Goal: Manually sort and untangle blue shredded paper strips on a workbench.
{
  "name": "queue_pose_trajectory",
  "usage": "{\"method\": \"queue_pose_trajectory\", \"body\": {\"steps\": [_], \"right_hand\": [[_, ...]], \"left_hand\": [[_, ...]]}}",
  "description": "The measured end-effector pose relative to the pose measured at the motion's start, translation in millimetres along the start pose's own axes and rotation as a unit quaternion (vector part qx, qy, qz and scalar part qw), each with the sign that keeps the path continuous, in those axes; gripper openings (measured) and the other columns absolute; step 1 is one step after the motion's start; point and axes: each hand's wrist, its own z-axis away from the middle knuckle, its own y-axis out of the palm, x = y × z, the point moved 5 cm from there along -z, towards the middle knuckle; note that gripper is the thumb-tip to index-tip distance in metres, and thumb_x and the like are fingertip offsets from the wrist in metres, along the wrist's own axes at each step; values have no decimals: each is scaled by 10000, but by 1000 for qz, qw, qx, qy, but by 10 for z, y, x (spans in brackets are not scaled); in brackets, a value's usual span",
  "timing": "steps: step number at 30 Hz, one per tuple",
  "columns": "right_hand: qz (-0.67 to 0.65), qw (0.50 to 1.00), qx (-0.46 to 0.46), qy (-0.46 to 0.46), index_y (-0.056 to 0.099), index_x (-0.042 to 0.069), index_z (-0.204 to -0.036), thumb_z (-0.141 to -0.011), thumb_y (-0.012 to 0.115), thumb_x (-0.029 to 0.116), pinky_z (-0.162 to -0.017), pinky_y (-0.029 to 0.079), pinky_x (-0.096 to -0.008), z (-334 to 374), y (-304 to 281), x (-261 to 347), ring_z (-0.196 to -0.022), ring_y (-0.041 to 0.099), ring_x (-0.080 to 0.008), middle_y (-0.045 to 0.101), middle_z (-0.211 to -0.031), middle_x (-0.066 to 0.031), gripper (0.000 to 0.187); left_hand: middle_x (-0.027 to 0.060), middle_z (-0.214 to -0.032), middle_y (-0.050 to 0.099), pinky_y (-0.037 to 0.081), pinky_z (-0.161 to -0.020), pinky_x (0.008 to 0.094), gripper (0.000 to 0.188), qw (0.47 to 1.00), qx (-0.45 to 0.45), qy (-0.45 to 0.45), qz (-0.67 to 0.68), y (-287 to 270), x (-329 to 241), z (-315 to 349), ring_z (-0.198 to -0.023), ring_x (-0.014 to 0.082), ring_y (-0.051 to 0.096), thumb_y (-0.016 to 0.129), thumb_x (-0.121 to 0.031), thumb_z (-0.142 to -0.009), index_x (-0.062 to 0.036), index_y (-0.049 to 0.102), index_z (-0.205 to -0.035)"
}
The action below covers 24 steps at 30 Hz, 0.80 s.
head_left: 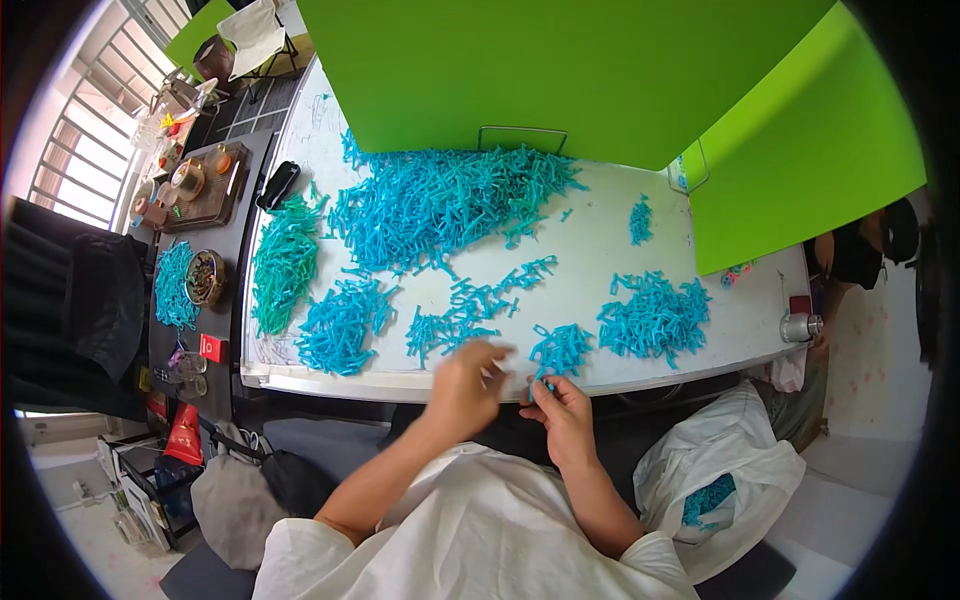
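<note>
On the white table (590,245), a large blue heap (440,205) is lying farther away. A small pile (562,348) is resting just before my right hand (566,412), which is pinching a blue piece (548,386) between thumb and finger. My left hand (468,388) is blurring; its grip I cannot tell.

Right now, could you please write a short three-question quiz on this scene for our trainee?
1. Which hand visibly pinches a blue piece?
2. True or false: the greenish pile lies to the left of the largest blue pile.
3. Fill in the colour: more blue pieces show inside the ___ bag on the person's right.

Key: 1. The right hand. 2. True. 3. White.
</note>
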Motion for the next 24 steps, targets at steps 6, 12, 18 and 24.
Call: {"method": "queue_pose_trajectory", "body": {"steps": [6,12,18,24], "right_hand": [[12,1000,9,9,653,31,-1098,-998,631,169,-706,580,-293,51,84,179,-840,674,-162,676,-968,-63,172],[8,1000,4,19,640,19,-1128,-996,634,163,-652,574,-265,40,113,159,-784,663,-142,677,-950,-78,196],[29,999,-16,-42,640,14,-1137,-986,651,151,-582,531,-236,-59,244,212,-690,621,-98,676,-882,-77,204],[47,997,-8,-55,636,-5,-1166,-991,647,155,-557,491,-222,-61,341,189,-669,599,-80,683,-884,-77,237]], "left_hand": [[90,-930,610,526,-718,409,163,951,-79,89,-287,-420,340,-820,-856,312,637,730,-46,-790,-113,742,-938],[90,-899,590,524,-717,409,186,945,-66,127,-295,-383,445,-868,-850,298,630,751,-22,-742,-104,740,-909],[105,-900,712,567,-665,291,138,994,-30,59,-85,-415,122,-392,-780,208,702,749,54,-788,-21,718,-899],[94,-895,716,593,-699,299,142,998,-27,51,-2,-240,-54,-44,-780,200,706,766,54,-788,-10,736,-911]]}}
